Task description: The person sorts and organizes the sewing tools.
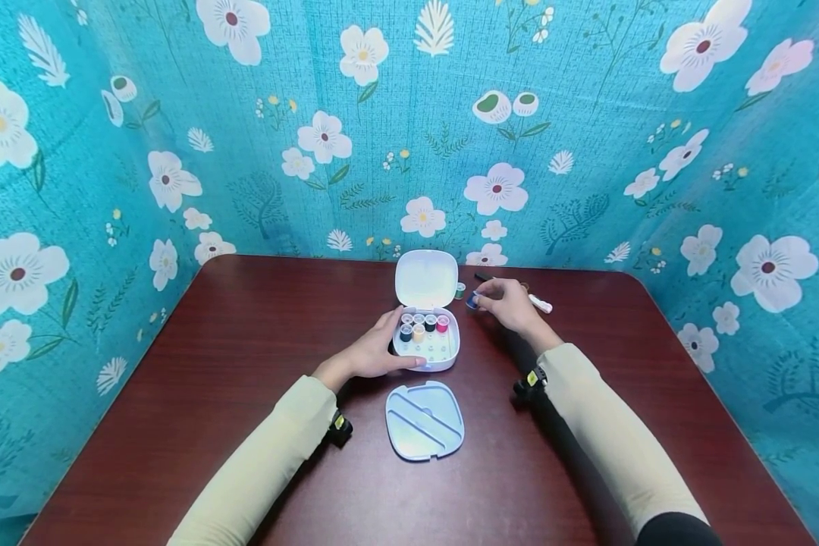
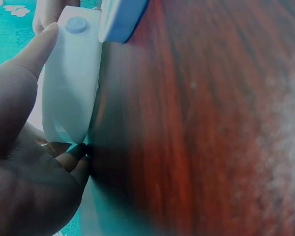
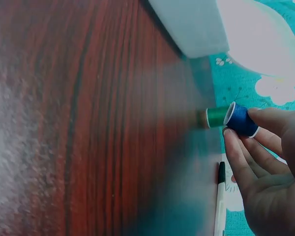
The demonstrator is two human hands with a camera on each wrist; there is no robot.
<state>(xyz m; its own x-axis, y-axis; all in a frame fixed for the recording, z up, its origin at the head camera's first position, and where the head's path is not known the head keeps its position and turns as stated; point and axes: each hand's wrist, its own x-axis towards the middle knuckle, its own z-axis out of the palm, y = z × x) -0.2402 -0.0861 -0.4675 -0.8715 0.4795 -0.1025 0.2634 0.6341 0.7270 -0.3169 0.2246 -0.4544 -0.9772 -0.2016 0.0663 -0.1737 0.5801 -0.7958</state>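
Observation:
Between thumb and fingers, my right hand (image 1: 508, 302) pinches a blue thread spool (image 3: 242, 121). A green thread spool (image 3: 216, 117) stands on the table just beyond it, near the box's back right. My left hand (image 1: 375, 350) grips the white sewing box (image 1: 444, 364) from its left side, thumb along the front wall and fingers around the far side. The lid (image 1: 426, 279) of the box is tipped up at the back. Inside, several spools fill the back rows: dark ones, pale ones, a beige spool (image 1: 418, 332) and a red spool (image 1: 442, 324); bare pegs show in front.
A pale blue tray (image 1: 425, 421) with diagonal ridges lies on the table in front of the box. Behind and beside my right hand lie a black-capped pen (image 3: 220, 196) and a white item (image 1: 541, 304) with red marks. A flowered curtain (image 1: 300, 205) borders the table.

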